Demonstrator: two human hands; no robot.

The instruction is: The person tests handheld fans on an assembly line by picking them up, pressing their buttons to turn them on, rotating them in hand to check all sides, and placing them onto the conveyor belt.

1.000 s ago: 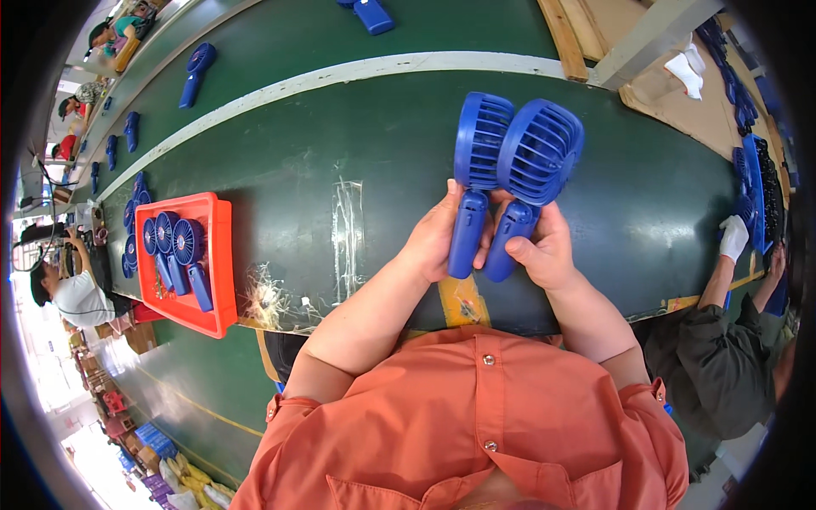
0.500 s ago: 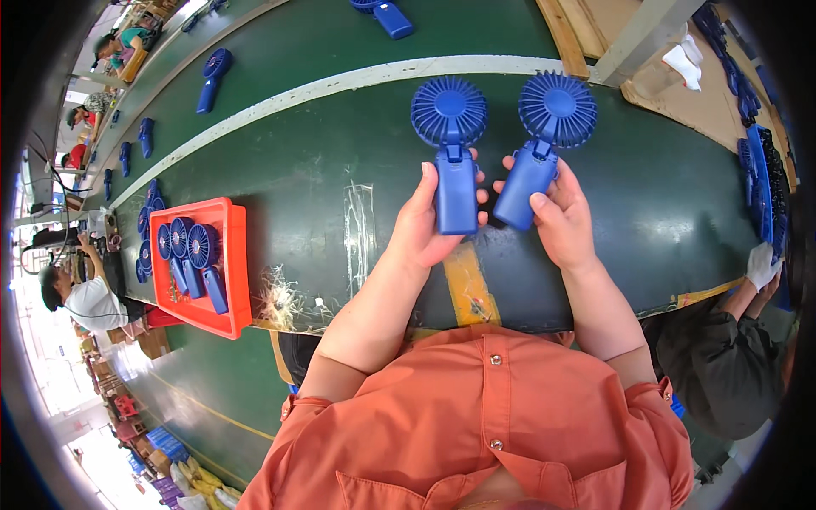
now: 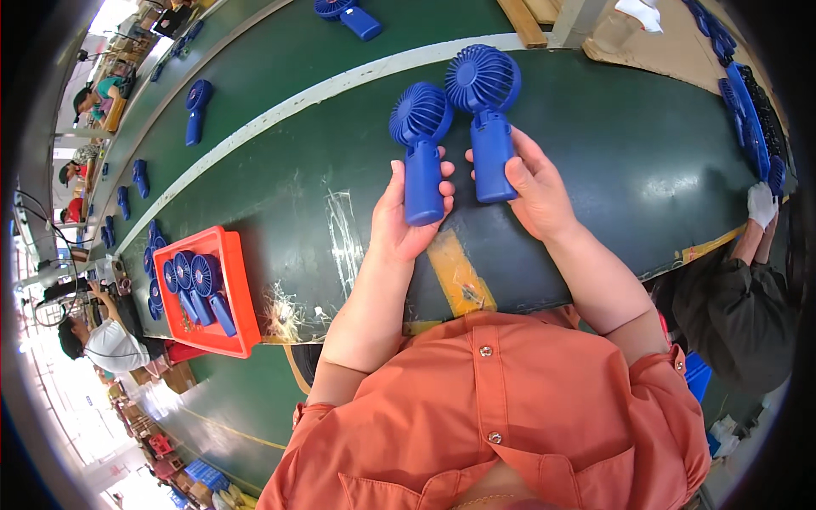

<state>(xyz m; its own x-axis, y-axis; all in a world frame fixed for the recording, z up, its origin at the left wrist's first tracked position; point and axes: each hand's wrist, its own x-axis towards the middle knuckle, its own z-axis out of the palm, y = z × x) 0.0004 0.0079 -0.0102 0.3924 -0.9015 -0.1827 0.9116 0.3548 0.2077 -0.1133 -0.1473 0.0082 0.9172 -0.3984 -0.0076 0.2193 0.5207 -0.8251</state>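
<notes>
Held above the green worktop (image 3: 603, 161), side by side: left-hand fan (image 3: 422, 183) and right-hand fan (image 3: 492, 157), both blue, heads at the far ends, ribbed domes toward the view. Gap visible between the two handles; contact between the heads not determinable. On the first handle, left grip (image 3: 396, 217), clamped, with thumb at the left side and fingertips showing at the right. On the second handle, right grip (image 3: 540, 189), likewise clamped, with thumb against the right side. Nearer than the handles, on the worktop: yellow tape patch (image 3: 459, 270), scuffed. Farther left: torn clear tape (image 3: 342, 238), then red tray (image 3: 240, 293) at the near edge, with three blue fans (image 3: 204, 274) inside. Just beyond the tray: further blue fans (image 3: 156, 244), partly hidden. Across the worktop: white strip (image 3: 374, 74), with loose fan (image 3: 195, 115) past it. At far right: co-worker's gloved hand (image 3: 762, 204), near the end of a blue tray (image 3: 750, 109).
</notes>
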